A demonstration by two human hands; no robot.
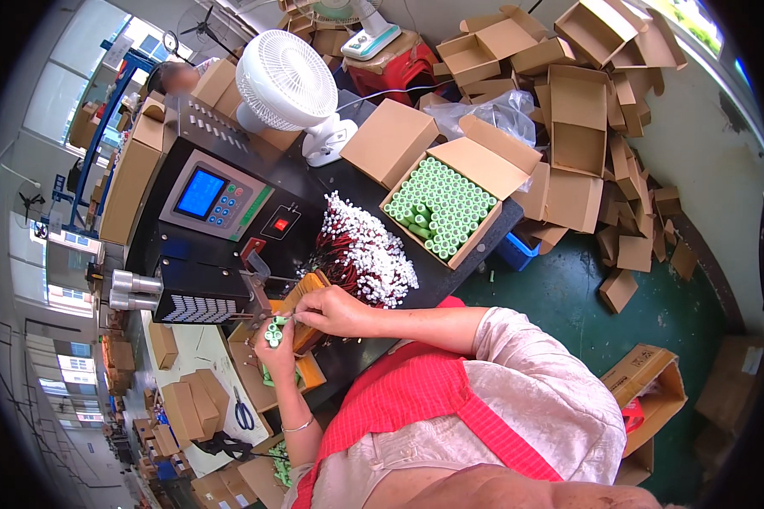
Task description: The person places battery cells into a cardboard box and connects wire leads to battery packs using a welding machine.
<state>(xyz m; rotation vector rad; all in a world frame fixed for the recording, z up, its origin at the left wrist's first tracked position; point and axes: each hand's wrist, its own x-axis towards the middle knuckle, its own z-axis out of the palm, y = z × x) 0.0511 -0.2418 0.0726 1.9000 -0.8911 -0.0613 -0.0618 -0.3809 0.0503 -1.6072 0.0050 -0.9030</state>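
Several green cylindrical battery cells (274, 332) are bunched in my left hand (282, 363), whose fingers are closed around them. Close beside it, my right hand (338, 311) has thumb and fingertips pinched together at the cells' upper end. What the pinch holds is too small to make out. Both hands are right in front of the metal arms (259, 297) of a black bench machine (197, 284). An orange-brown block (312, 284) sits just behind my right hand. Beyond it lies a heap of red and black wires with white connectors (369, 259).
An open carton of upright green cells (458, 199) stands at the table's right edge. A white fan (287, 81) is behind the machine's control panel (216, 195). Scissors (244, 411) lie at left. Empty cartons (577, 119) are piled at far right.
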